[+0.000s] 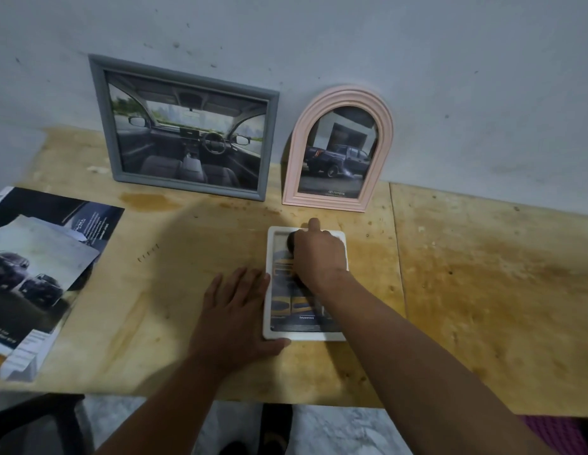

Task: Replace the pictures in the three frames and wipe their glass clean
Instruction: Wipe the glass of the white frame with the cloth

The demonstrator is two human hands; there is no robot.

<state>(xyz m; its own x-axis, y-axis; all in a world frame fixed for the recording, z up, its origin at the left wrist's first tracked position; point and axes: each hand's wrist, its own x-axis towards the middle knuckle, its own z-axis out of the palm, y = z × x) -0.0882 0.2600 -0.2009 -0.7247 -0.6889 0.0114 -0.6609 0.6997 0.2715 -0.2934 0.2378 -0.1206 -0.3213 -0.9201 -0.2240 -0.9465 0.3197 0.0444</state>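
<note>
Flat on the wooden table [483, 274], face up: white frame [269, 290], printed picture inside. Right hand [318, 254] closed over a dark cloth [291, 241], pressed to the glass near the frame's far end, index finger stretched toward the wall [450, 77]. Left hand [240, 313] spread open, palm down on the table, holding nothing, fingertips against the frame's left edge and thumb at its near corner. Behind, propped against the wall: grey frame [102, 126] with a car-interior picture, and just to its right a pink arched frame [381, 152] with a pickup-truck picture. Far left on the table: loose car brochures [39, 257], overlapping.
</note>
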